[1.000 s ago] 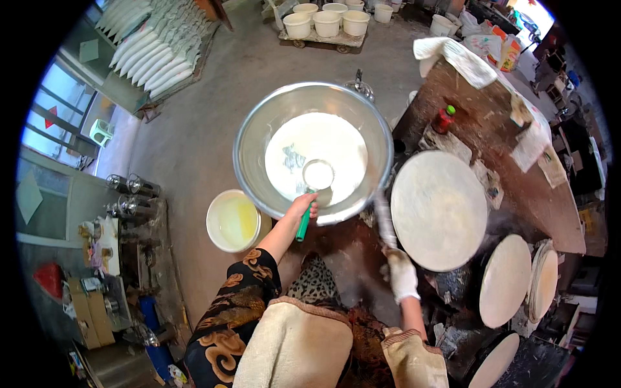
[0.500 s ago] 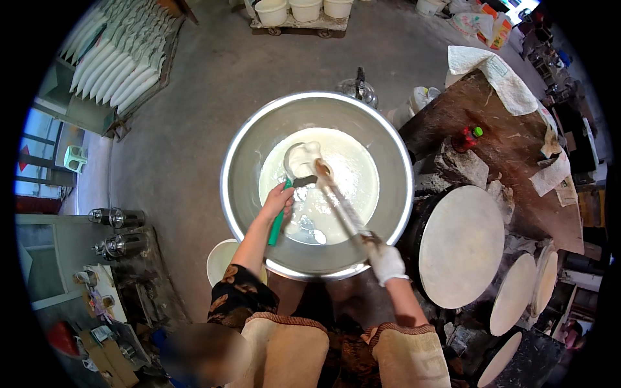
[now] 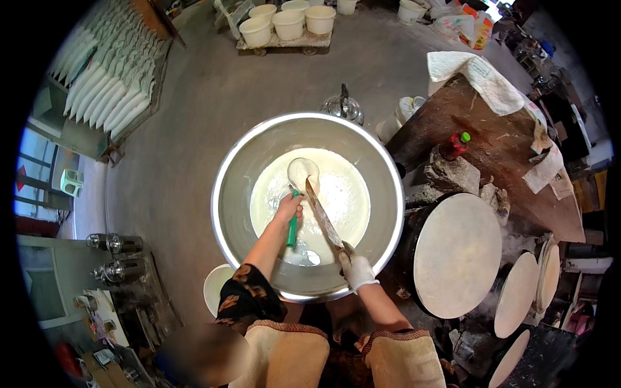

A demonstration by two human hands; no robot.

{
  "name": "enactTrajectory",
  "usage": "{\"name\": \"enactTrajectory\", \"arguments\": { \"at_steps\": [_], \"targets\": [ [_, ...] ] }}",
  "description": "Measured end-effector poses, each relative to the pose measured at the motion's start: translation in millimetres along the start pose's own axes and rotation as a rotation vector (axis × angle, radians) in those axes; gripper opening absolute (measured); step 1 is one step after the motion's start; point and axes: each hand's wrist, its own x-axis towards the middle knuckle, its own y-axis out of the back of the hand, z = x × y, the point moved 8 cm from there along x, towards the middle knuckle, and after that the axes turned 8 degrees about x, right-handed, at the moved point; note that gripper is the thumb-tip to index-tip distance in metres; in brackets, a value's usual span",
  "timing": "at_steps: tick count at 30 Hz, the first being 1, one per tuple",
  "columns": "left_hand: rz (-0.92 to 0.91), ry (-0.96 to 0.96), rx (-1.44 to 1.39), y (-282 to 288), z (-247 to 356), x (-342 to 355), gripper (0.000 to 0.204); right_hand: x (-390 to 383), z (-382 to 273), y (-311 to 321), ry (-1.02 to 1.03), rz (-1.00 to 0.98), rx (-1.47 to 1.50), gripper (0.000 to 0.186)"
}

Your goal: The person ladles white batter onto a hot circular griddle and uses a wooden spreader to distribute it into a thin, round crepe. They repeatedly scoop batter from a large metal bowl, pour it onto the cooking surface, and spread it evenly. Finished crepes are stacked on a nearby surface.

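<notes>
A large steel bowl (image 3: 226, 207) of creamy white batter (image 3: 343, 213) fills the middle. My bare left hand (image 3: 289, 209) grips the green handle (image 3: 292, 231) of a ladle (image 3: 301, 171), whose round cup holds thick batter over the bowl. My right hand (image 3: 354, 269), in a white glove, is wrapped round a long, batter-smeared wooden paddle (image 3: 323, 220). The paddle's tip touches or overlaps the ladle's cup. Behind the bowl stands a steel kettle (image 3: 343, 109). A pale tub (image 3: 213, 290) shows partly at the bowl's lower left.
Round pale griddles (image 3: 456, 255) stand at the right, beside a brown worktop (image 3: 491, 139) with a red bottle (image 3: 453, 149) and cloths. A trolley of white buckets (image 3: 288, 23) is at the back, stacked sacks (image 3: 97, 94) at back left, and steel containers (image 3: 123, 268) at the left.
The paddle has come from the bowl's right over to the ladle, its tip now lower. The ladle's cup has risen from the batter surface with batter in it. The whole view has shifted.
</notes>
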Motion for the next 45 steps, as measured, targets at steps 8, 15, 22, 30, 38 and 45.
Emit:
{"name": "enactTrajectory", "arguments": {
  "at_steps": [8, 15, 22, 30, 38, 45],
  "targets": [
    [-0.126, -0.33, 0.185, -52, 200, -201, 0.015, -116, -83, 80, 0.413, 0.2, 0.234, 0.048],
    [-0.036, -0.779, 0.471, -95, 400, -380, 0.025, -235, -198, 182, 0.577, -0.07, 0.757, 0.031],
    [0.356, -0.734, 0.632, -51, 357, -373, 0.019, -254, -209, 190, 0.613, -0.144, 0.703, 0.029],
    [-0.393, -0.058, -0.351, -76, 225, -283, 0.013, -168, -84, 141, 0.29, -0.088, 0.628, 0.042],
    [-0.076, -0.693, 0.264, -69, 352, -401, 0.014, -243, -140, 212, 0.517, -0.038, 0.71, 0.037],
    [0.044, -0.487, 0.485, -60, 290, -345, 0.023, -245, -139, 215, 0.568, -0.004, 0.737, 0.039]
  ]
}}
